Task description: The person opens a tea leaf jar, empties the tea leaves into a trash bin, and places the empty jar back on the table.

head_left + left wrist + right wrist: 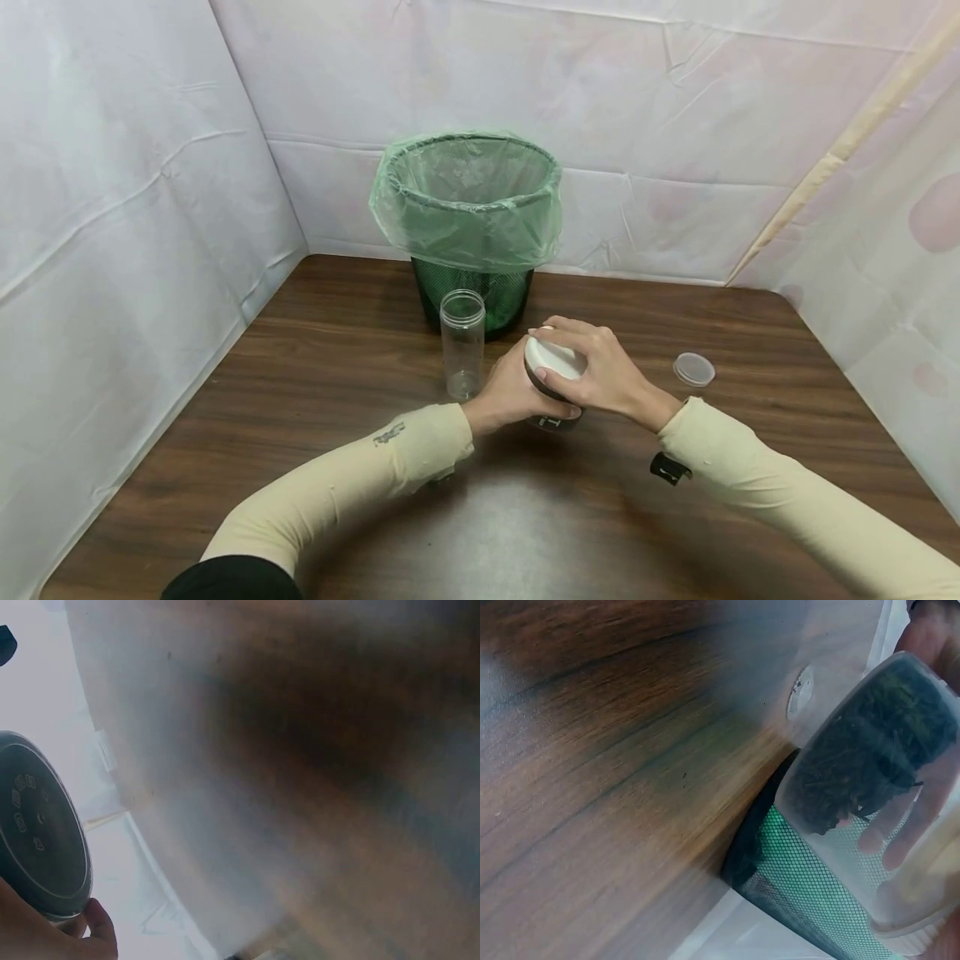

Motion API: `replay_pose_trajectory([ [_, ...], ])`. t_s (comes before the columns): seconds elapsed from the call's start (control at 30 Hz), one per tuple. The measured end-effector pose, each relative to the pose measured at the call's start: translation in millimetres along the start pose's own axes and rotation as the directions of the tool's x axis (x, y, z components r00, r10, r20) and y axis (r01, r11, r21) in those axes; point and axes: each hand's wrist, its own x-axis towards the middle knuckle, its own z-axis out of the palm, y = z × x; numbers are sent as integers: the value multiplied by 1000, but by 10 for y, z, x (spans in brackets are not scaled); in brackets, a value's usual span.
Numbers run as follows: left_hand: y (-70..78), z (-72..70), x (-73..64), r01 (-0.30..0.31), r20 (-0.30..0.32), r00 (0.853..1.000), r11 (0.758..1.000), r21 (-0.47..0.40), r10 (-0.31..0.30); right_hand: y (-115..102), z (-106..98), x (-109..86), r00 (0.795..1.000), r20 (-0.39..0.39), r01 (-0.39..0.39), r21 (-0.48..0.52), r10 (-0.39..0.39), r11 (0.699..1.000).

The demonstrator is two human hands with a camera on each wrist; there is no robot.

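Note:
Both hands are on a clear plastic jar (874,742) part-filled with dark, leafy bits. My left hand (507,393) wraps round the jar's body, which is raised and tilted. On its white lid (561,358), my right hand (609,371) grips the rim with thumb and fingers. The left wrist view catches the jar's dark round base (41,825) with small embossed marks. Just beyond the left hand, an uncapped clear plastic jar (462,350) stands upright. Off to the right of the right hand lies a clear round lid (693,369).
A green mesh bin (472,292) lined with a thin green bag (480,237) stands at the back of the brown wood-grain table (322,358). Pale sheets (637,125) hang behind and at both sides.

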Motion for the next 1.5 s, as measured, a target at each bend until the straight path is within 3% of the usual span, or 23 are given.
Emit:
replay_pose_trajectory([
  [0.27, 48, -7, 5, 10, 16, 1000, 998, 67, -11, -21, -35, -37, 1000, -9, -7, 12, 7, 1000],
  [0.43, 41, -3, 4, 1, 26, 1000, 998, 62, -3, -25, -40, -53, 1000, -9, 7, 24, -7, 1000],
  [0.87, 65, -120, 17, -68, 167, 983, 994, -91, 82, -4, -107, -19, 985, 31, 166, 132, -172, 977],
  [1.07, 69, -180, 25, -91, 242, 961, 978, -187, 136, 23, -134, 8, 956, 37, 278, 197, -291, 940],
  [1.17, 62, -200, 32, -115, 244, 957, 979, -166, 154, 47, -135, 17, 942, 69, 309, 201, -328, 930],
  [1.33, 43, -183, 24, -103, 206, 972, 993, -49, 111, 122, -148, -22, 935, 181, 292, 104, -306, 951],
  [1.43, 70, -178, 1, -71, 143, 988, 995, 66, 61, 105, -155, -39, 953, 193, 248, -55, -233, 967],
  [1.5, 98, -188, -9, -53, 102, 994, 989, 135, 40, 46, -144, -36, 974, 173, 176, -186, -144, 967],
])
